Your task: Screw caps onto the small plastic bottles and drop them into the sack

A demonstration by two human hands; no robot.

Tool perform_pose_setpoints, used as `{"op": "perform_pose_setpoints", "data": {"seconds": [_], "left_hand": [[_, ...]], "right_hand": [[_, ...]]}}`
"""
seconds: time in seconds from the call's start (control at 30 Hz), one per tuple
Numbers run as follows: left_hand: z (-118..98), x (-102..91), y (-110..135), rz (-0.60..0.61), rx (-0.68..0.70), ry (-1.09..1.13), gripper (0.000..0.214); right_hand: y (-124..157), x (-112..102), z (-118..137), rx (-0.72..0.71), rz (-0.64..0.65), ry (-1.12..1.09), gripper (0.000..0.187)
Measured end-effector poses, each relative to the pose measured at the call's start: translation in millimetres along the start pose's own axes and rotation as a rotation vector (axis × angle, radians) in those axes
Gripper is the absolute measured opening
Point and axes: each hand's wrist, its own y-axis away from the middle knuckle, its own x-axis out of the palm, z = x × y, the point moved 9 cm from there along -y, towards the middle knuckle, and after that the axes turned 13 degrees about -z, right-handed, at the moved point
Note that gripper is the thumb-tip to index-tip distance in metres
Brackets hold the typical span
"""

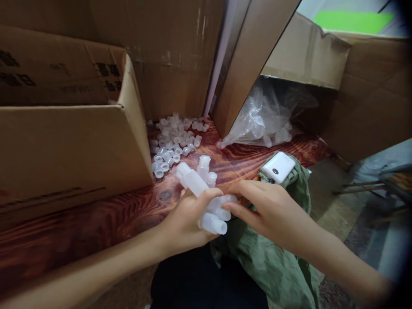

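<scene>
My left hand [186,219] is closed around a bunch of small translucent plastic bottles [196,180], their necks pointing several ways. My right hand [267,206] reaches in from the right, its fingertips pinching one bottle [227,199] of the bunch. Both hands hover over the front edge of a reddish wooden table [96,219]. A pile of small translucent caps [175,137] lies on the table just behind the hands.
A big open cardboard box [71,141] stands at the left. More cardboard boxes [251,56] rise behind. A clear plastic bag [264,116] with more parts lies at the back right. A white power bank [278,166] rests on a green bag [273,257] under my right hand.
</scene>
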Motion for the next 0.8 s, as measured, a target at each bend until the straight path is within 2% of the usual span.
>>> {"op": "perform_pose_setpoints", "data": {"seconds": [0.07, 0.23, 0.37, 0.43, 0.5, 0.57, 0.6, 0.63, 0.73, 0.8], "left_hand": [[0.9, 1.3, 0.4, 0.013, 0.002, -0.007, 0.052], [1.9, 3.7, 1.0, 0.037, 0.021, -0.038, 0.051], [4.8, 7.1, 3.0, 0.067, -0.005, -0.026, 0.049], [6.2, 8.5, 4.1, 0.075, -0.015, -0.018, 0.049], [6.1, 9.4, 4.9, 0.079, -0.006, -0.011, 0.049], [5.8, 10.0, 5.2, 0.079, 0.009, -0.008, 0.050], [5.7, 9.8, 5.1, 0.074, 0.015, -0.009, 0.051], [5.8, 9.8, 4.9, 0.072, 0.017, -0.010, 0.052], [6.2, 10.4, 4.6, 0.081, 0.012, -0.017, 0.051], [5.4, 10.8, 4.7, 0.093, 0.012, -0.017, 0.048]], "right_hand": [[0.4, 1.4, -5.1, 0.041, 0.045, 0.010, 0.020], [7.9, 13.3, -7.9, 0.074, 0.273, -0.042, 0.016], [9.5, 11.2, -21.5, 0.116, 0.196, 0.264, 0.048], [11.5, 6.4, -27.2, 0.175, 0.146, 0.316, 0.056], [13.1, 3.6, -25.0, 0.195, 0.126, 0.181, 0.044], [13.7, 4.0, -15.4, 0.137, 0.145, -0.009, 0.023], [14.4, 4.8, -11.7, 0.104, 0.162, -0.061, 0.019], [14.7, 4.8, -10.7, 0.080, 0.162, -0.050, 0.018], [12.8, -3.9, -21.6, 0.098, 0.041, 0.182, 0.039], [12.7, -4.2, -23.8, 0.104, 0.018, 0.160, 0.035]]}}
